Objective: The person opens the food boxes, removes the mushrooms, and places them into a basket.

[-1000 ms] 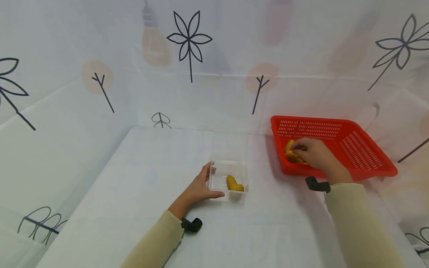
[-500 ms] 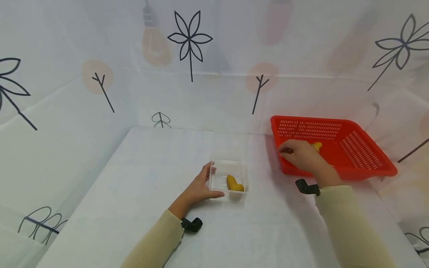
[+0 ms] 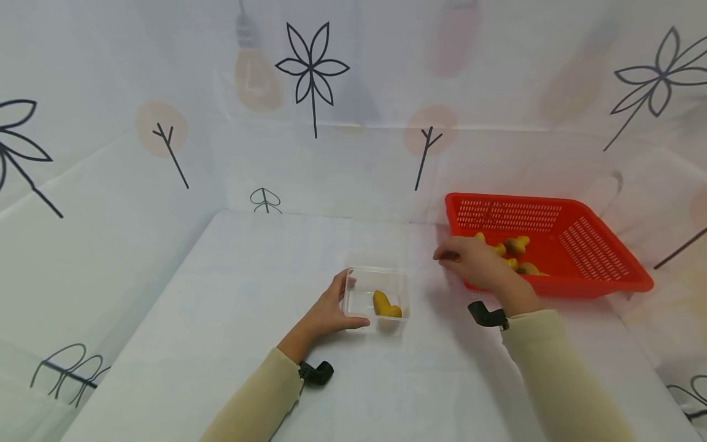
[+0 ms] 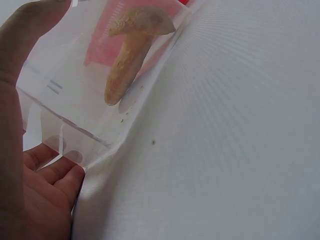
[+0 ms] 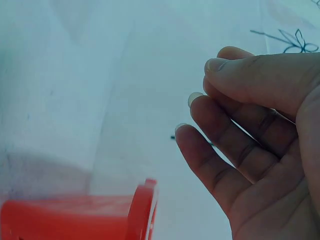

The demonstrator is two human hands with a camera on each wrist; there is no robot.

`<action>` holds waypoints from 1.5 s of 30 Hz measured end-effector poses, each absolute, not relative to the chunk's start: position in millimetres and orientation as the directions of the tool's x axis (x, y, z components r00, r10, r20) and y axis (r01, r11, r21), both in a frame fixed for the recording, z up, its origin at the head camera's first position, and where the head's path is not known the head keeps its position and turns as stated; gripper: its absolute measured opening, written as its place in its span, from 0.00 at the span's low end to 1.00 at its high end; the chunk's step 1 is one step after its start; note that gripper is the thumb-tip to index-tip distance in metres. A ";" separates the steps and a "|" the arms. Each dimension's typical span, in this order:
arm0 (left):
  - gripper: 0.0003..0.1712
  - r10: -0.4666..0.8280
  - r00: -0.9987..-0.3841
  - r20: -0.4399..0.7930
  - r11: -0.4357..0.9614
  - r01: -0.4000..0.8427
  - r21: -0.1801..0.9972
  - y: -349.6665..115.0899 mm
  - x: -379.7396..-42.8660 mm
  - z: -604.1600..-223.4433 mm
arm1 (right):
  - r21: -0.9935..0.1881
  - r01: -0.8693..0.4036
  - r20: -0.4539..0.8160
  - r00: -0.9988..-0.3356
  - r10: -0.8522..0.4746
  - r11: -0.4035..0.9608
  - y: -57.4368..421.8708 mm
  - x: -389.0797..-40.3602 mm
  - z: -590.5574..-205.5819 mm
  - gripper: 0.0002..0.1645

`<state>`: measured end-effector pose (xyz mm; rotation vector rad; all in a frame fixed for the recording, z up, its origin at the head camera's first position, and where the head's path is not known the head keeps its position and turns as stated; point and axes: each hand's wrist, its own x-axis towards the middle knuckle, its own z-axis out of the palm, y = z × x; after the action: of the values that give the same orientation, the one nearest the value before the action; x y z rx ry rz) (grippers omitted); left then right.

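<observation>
My left hand (image 3: pixel 323 312) grips a clear plastic box (image 3: pixel 359 279) on the white table, thumb along its near side and fingers around the left. Inside lies one mushroom (image 3: pixel 383 304), yellowish from above; its stem and broad cap (image 4: pixel 142 21) show through the wall in the left wrist view. My right hand (image 3: pixel 469 261) is over the left rim of the red basket (image 3: pixel 596 252). Its thumb lies against the index finger, the other fingers loosely bent, and no object shows between them in the right wrist view. Several yellow-brown mushrooms (image 3: pixel 516 245) lie in the basket's left part.
White cloth printed with plants rises behind the table (image 3: pixel 248 276) and at both sides. The slotted basket stands at the back right, close to the cloth wall. Table surface lies between box and basket.
My right hand has moved left, from inside the basket to its left rim, uncovering the mushrooms there. My left hand, the box and its mushroom have stayed in place.
</observation>
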<state>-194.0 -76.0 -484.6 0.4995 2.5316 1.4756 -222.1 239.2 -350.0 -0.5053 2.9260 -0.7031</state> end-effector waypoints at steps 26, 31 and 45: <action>0.67 0.371 -0.928 0.035 0.439 0.208 0.874 -77.5 -195.4 -487.3 | -0.423 -0.473 -0.020 -0.848 -0.530 0.773 189.4 -208.8 -351.9 0.10; 0.66 0.368 -0.929 0.032 0.437 0.203 0.876 -77.5 -195.5 -487.7 | -0.399 -0.494 -0.029 -0.835 -0.549 0.772 181.4 -206.7 -353.5 0.10; 0.66 0.372 -0.927 0.040 0.435 0.212 0.875 -78.0 -194.6 -486.3 | -0.412 -0.547 -0.114 -0.762 -0.637 0.729 160.1 -204.7 -360.5 0.10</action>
<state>-194.6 -78.0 -486.3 0.5185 2.5232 1.5027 -204.7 160.1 -360.5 -0.9369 2.6845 -0.5243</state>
